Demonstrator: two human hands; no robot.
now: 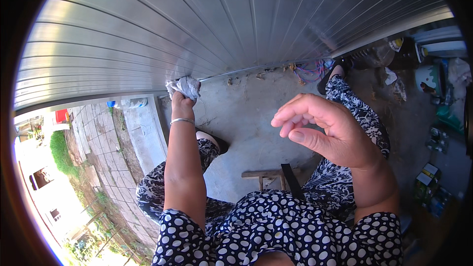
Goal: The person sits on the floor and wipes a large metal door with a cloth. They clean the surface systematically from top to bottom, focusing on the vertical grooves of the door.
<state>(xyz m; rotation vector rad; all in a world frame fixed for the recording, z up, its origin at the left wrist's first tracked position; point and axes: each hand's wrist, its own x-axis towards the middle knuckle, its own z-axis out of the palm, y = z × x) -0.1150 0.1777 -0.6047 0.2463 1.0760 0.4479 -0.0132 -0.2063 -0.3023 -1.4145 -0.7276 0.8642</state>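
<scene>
The left hand reaches out at arm's length, fingers bunched tight around a crumpled grey rag that presses against the lower edge of a ribbed metal shutter, just above the concrete floor. The right hand hovers free and empty, fingers loosely curled together, nothing between them. Wiping here likely goes best with the cloth kept balled and firm, pushed along the ribs rather than across them — the grooves would trap dirt. The shutter is smooth, pale and glossy, its slats running in long parallel lines; the rag is soft and wrinkled; the floor is rough, dull and stained. A thin metal bangle circles the left wrist — polished, round.
</scene>
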